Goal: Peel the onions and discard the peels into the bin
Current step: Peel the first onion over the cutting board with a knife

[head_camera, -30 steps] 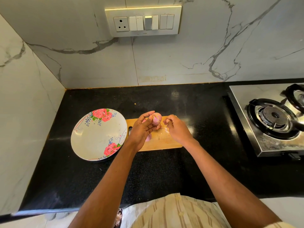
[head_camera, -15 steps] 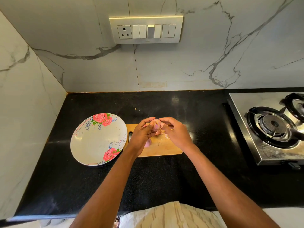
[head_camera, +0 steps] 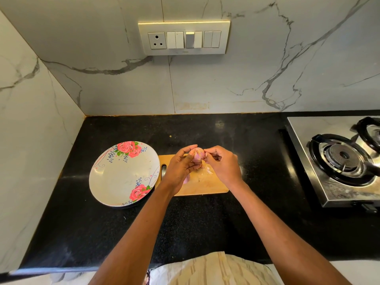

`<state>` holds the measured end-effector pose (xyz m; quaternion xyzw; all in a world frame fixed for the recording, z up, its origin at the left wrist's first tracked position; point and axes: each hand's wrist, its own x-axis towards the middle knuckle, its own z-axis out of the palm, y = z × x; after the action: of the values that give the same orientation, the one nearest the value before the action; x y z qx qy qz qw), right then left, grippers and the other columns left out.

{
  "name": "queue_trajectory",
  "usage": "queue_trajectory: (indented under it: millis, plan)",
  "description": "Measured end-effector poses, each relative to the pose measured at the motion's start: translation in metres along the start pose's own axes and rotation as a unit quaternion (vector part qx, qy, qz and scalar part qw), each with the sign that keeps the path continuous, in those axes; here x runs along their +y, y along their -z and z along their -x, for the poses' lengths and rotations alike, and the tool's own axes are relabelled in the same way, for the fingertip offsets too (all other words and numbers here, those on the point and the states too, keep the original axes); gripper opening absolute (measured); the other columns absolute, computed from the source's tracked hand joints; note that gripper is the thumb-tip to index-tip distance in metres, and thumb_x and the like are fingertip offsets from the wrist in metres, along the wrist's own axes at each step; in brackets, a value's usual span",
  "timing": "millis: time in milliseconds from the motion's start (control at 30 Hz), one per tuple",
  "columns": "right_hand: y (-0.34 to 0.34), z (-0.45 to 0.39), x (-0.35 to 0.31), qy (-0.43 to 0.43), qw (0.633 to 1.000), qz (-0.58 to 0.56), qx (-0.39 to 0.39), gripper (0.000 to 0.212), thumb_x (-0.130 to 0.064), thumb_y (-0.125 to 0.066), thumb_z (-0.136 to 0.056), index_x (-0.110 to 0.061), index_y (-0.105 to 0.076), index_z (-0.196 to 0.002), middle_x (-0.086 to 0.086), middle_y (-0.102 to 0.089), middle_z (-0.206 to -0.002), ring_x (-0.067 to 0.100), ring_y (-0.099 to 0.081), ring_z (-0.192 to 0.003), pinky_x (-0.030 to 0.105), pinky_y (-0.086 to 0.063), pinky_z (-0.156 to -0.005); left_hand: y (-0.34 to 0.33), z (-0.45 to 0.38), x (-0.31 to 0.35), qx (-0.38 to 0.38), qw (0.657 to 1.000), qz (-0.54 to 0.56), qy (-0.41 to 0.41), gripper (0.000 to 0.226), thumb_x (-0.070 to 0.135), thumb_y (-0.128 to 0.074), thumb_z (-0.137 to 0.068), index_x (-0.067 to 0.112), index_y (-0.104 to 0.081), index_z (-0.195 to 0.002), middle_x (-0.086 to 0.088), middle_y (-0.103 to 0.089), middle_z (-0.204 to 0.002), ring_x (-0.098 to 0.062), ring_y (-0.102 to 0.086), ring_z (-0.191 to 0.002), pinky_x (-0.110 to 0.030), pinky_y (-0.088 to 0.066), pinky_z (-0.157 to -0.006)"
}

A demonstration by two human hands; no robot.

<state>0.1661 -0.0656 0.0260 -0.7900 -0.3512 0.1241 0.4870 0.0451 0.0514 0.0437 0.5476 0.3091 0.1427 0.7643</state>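
Onion (head_camera: 197, 154) held above the far edge of the chopping board (head_camera: 202, 185), between both hands. Left hand (head_camera: 181, 168) at the onion's 8 o'clock, fingers and thumb curled round it from below and left. Right hand (head_camera: 223, 164) at its 3 o'clock, fingertips (head_camera: 207, 151) pinching at the skin on the onion's right side. Loose peel scraps (head_camera: 207, 171) lie on the board under the hands. Flowered plate (head_camera: 123, 173) sits on the black bench (head_camera: 102, 233) at the board's 9 o'clock, touching its left end. Gas stove (head_camera: 341, 161) at 3 o'clock, well apart.
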Motion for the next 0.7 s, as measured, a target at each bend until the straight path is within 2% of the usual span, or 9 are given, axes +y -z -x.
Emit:
queue_trajectory:
  millis: [100, 233, 400, 467, 567, 700]
  plan:
    - [0.001, -0.001, 0.0, -0.014, 0.999, -0.035, -0.018, 0.014, -0.025, -0.07, -0.097, -0.022, -0.074, -0.109, -0.015, -0.073, -0.097, 0.001, -0.071, -0.092, 0.021, -0.059, -0.082, 0.001, -0.001, 0.002, 0.005, 1.0, -0.005, -0.004, 0.021, 0.024, -0.054, -0.103, 0.03, -0.063, -0.122, -0.002, -0.067, -0.126, -0.023, -0.071, -0.109, -0.026, -0.059, -0.086]
    - [0.004, 0.0, -0.006, 0.003, 0.999, -0.041, -0.028, 0.02, -0.03, -0.07, -0.096, -0.022, -0.075, -0.114, -0.016, -0.073, -0.104, -0.004, -0.066, -0.1, 0.01, -0.051, -0.083, 0.004, -0.004, 0.001, -0.002, 0.999, -0.032, -0.018, 0.023, 0.024, -0.054, -0.104, 0.029, -0.063, -0.124, 0.0, -0.072, -0.118, -0.02, -0.072, -0.105, -0.025, -0.058, -0.082]
    - [0.005, -0.001, -0.004, 0.006, 0.999, -0.032, -0.034, 0.013, -0.026, -0.072, -0.095, -0.024, -0.076, -0.106, -0.02, -0.072, -0.095, -0.002, -0.069, -0.093, 0.014, -0.054, -0.079, 0.009, -0.007, -0.002, -0.016, 0.997, -0.073, -0.031, 0.032, 0.026, -0.052, -0.104, 0.022, -0.059, -0.136, -0.004, -0.068, -0.128, -0.021, -0.07, -0.112, -0.03, -0.059, -0.09]
    - [0.007, -0.001, -0.004, 0.006, 0.999, -0.028, -0.041, 0.01, -0.025, -0.073, -0.094, -0.026, -0.076, -0.104, -0.023, -0.07, -0.091, -0.004, -0.068, -0.092, 0.011, -0.053, -0.078, 0.011, -0.006, -0.003, -0.023, 0.996, -0.078, -0.03, 0.034, 0.026, -0.052, -0.104, 0.021, -0.058, -0.137, -0.005, -0.068, -0.129, -0.022, -0.069, -0.113, -0.032, -0.058, -0.093]
    - [0.007, 0.001, -0.004, 0.004, 0.999, -0.022, -0.041, 0.01, -0.024, -0.073, -0.094, -0.024, -0.077, -0.103, -0.025, -0.069, -0.09, -0.01, -0.065, -0.091, 0.006, -0.049, -0.075, 0.011, -0.004, -0.003, -0.027, 0.997, -0.072, -0.031, 0.032, 0.025, -0.052, -0.104, 0.021, -0.059, -0.135, -0.003, -0.069, -0.127, -0.02, -0.07, -0.112, -0.029, -0.058, -0.091]
    - [0.006, 0.002, -0.001, -0.007, 0.999, -0.024, -0.026, 0.009, -0.022, -0.074, -0.093, -0.022, -0.077, -0.101, -0.021, -0.072, -0.09, -0.004, -0.068, -0.089, 0.009, -0.052, -0.074, 0.011, -0.002, -0.003, -0.036, 0.996, -0.071, -0.028, 0.031, 0.027, -0.053, -0.103, 0.026, -0.06, -0.133, -0.001, -0.067, -0.13, -0.019, -0.069, -0.115, -0.026, -0.057, -0.09]
